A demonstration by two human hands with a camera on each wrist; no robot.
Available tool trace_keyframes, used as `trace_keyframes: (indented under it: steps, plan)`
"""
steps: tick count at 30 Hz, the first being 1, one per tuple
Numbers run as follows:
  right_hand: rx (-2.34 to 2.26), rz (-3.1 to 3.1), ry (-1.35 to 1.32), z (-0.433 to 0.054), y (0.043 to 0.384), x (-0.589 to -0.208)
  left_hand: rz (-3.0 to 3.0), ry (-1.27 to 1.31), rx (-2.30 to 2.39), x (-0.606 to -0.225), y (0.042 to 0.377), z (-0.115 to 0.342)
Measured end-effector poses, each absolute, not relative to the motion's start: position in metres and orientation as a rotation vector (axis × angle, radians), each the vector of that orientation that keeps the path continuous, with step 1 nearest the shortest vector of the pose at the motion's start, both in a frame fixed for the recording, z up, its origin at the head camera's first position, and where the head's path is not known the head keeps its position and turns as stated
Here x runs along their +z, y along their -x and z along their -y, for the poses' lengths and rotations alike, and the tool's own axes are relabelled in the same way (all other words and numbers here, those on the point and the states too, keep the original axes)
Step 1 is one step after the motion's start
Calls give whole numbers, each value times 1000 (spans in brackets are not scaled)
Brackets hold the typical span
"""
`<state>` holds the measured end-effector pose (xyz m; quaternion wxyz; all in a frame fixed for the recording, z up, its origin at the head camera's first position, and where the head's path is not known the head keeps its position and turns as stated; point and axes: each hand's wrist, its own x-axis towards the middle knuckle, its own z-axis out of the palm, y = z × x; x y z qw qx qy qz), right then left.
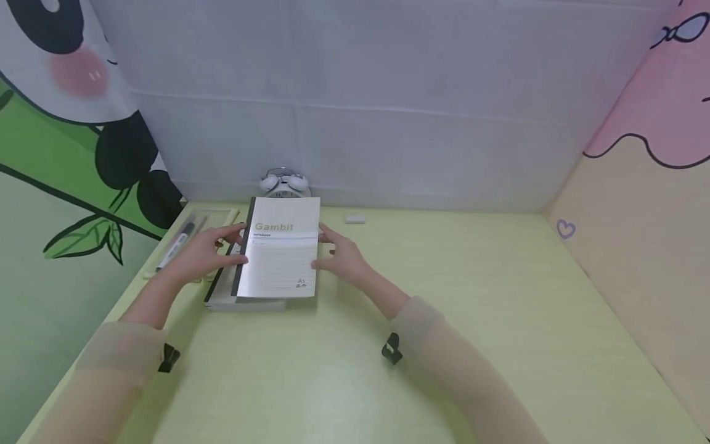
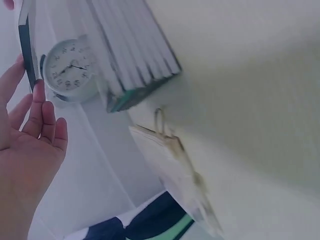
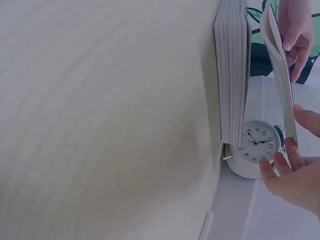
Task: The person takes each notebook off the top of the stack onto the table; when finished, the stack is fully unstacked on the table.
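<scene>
A white Gambit notebook [image 1: 280, 262] with a dark spine is held between both hands, raised above a stack of notebooks [image 1: 246, 304]. My left hand [image 1: 206, 251] pinches its spine side, thumb on the cover and fingers underneath. On the opposite edge, my right hand [image 1: 345, 256] grips it the same way. In the right wrist view a gap shows between the lifted notebook [image 3: 282, 75] and the stack [image 3: 231, 75], and its pages bow slightly. Several notebooks lie squared up in that stack, as the left wrist view shows from the side [image 2: 137, 45].
A white twin-bell alarm clock [image 1: 284, 185] stands behind the stack against the pale cloth wall. Left of the stack lies a shallow clear tray [image 1: 232, 216] with a marker [image 1: 176, 246] in it. A small white block [image 1: 355, 219] sits near the table's back edge.
</scene>
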<state>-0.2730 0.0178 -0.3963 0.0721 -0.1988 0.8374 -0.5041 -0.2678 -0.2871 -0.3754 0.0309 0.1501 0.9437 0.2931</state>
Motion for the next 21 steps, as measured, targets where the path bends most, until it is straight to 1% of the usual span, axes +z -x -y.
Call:
trace_keyframes:
  steps: [8,14,21]
  plan:
    - [-1515,-2512,551,-57,273,-381,-2886,-543,934,-363,265,253]
    - [-1548,-2494,542,-89,275,-374,-2881,-686,990,-365,273,228]
    - [-1515,-2518,568,-116,275,-378,-2835,-724,1013,-372,283,201]
